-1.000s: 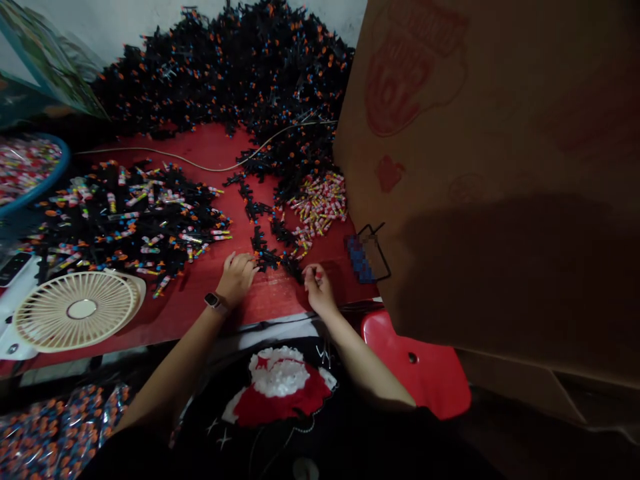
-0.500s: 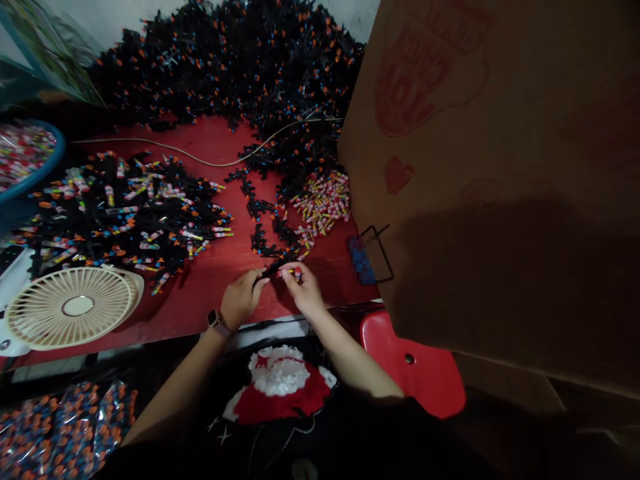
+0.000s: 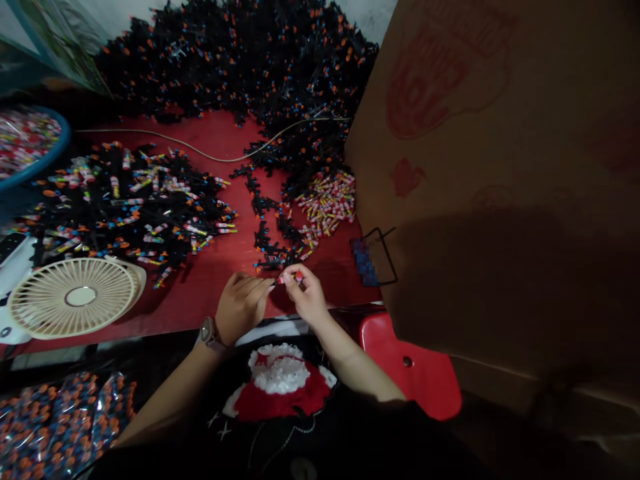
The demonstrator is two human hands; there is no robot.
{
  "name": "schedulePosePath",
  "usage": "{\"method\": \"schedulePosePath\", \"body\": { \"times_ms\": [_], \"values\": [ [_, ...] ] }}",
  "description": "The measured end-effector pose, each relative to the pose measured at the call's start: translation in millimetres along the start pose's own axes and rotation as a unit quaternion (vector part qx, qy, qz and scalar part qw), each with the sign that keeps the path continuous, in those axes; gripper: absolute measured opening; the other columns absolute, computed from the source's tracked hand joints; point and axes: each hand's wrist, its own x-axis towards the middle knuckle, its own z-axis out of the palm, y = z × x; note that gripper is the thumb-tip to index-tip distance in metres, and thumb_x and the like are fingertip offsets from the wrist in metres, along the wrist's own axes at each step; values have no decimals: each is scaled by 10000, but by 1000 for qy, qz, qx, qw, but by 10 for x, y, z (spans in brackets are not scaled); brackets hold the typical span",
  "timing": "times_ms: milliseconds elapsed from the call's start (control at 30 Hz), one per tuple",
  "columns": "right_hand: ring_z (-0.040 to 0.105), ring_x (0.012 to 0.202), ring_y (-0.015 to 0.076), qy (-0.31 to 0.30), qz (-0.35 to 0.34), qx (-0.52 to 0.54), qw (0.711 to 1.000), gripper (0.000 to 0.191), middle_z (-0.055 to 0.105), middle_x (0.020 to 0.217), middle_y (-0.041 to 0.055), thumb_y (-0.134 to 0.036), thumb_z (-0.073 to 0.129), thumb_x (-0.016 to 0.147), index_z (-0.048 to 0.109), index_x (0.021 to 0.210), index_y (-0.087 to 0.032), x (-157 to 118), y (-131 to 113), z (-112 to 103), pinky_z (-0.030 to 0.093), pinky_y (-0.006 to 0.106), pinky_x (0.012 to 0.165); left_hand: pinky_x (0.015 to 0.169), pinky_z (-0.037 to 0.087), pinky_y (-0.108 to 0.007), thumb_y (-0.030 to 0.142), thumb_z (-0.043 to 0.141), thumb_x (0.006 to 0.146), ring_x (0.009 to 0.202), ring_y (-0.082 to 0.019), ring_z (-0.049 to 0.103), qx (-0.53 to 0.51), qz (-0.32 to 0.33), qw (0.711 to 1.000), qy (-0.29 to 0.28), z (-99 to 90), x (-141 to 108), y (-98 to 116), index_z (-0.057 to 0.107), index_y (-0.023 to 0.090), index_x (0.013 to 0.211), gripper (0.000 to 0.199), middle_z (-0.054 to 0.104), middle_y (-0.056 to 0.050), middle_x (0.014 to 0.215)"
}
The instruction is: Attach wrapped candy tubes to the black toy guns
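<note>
Tube (image 3: 281, 280), pinched in right hand (image 3: 307, 294), faces black piece (image 3: 273, 284) at nine o'clock, probably gripped by left hand (image 3: 241, 307); joining appears current, calling for steady alignment.

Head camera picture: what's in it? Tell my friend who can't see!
A person's right hand pinches at least one small tube beside their left hand, over a red table. Nearby are piled black toy guns, pink-and-yellow tubes, a cream fan and a cardboard box.
</note>
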Motion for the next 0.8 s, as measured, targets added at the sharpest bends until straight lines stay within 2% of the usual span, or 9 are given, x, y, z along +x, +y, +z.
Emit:
{"method": "schedulePosePath", "body": {
  "times_ms": [133,300,467,567,633,700,733,800],
  "values": [
    [649,774,201,-3,-30,-28,999,352,732,860,44,-564,640,1037,690,954,-225,-42,-117,-39,550,328,760,887,551,-430,151,540,1077,842,-231,789,17,-3,1000,3,0,-27,35,781,218,1173,268,861,-58,1008],
    [599,703,190,5,-36,-75,996,232,683,785,18,-448,659,1014,688,942,-229,-127,-85,-56,516,318,691,868,568,-452,117,569,1010,834,-258,781,7,-10,1000,-5,37,-87,73,783,196,1156,271,845,-96,981],
    [621,724,195,-7,-45,-111,993,220,696,810,28,-421,616,1030,685,957,-226,-116,32,-53,519,326,718,868,559,-447,97,548,979,854,-258,773,24,-13,1000,-8,191,-132,106,771,191,1166,306,842,-106,1007],
    [643,734,201,-49,-37,-116,991,250,716,847,32,-472,637,1027,686,1021,-227,-25,139,-134,533,324,716,862,547,-446,99,543,976,842,-257,757,34,-22,998,-48,164,-93,-39,783,214,1119,302,842,-101,996],
    [664,758,214,-41,-23,-122,991,338,741,928,49,-509,642,1029,682,1207,-225,42,249,-247,551,333,717,824,523,-430,107,529,997,782,-253,720,68,-48,995,-54,-75,-8,-309,784,212,1023,277,813,-95,882],
    [694,827,238,10,-18,-139,990,466,756,1046,84,-518,607,1054,613,1415,-224,93,391,-384,581,362,763,856,504,-417,166,512,1055,784,-251,686,135,-118,984,-10,-511,127,-714,769,173,960,274,759,-96,794],
    [707,885,253,41,-24,-151,987,498,754,1106,105,-511,577,1071,576,1479,-225,110,470,-448,596,385,813,949,500,-439,242,522,1089,886,-267,694,170,-172,969,42,-773,207,-944,764,131,998,281,766,-114,871],
    [711,1022,280,86,-52,-180,979,502,733,1212,143,-484,521,1096,546,1523,-221,124,631,-540,601,441,942,1142,408,-574,332,555,1108,1207,-342,651,207,-266,931,143,-1270,381,-1379,724,66,1276,357,758,-167,1247]
  ]
}}
